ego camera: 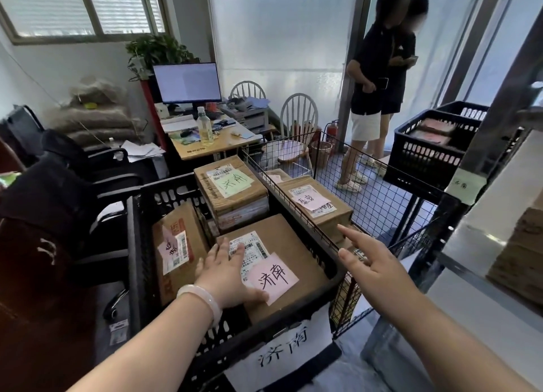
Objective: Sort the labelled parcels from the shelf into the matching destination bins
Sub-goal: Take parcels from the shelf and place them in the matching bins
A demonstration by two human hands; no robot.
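Observation:
A black plastic crate point(133, 244) with a white handwritten sign point(282, 350) on its front holds three cardboard parcels. The nearest parcel point(296, 244) carries a pink handwritten label. My left hand point(226, 271) lies flat on its top with straight fingers. My right hand point(370, 259) hovers above the crate's right rim, fingers spread, holding nothing. A parcel with a green label point(232, 189) lies at the crate's back. A third parcel point(176, 244) leans at the left. A wire basket point(379, 186) to the right holds a parcel with a pink label point(316, 203).
A grey metal shelf point(499, 215) stands at the right, with a black crate point(426, 153) of parcels on it. Two people point(379, 77) stand behind the wire basket. A desk point(211, 144) with a monitor, a bottle and chairs fills the back left.

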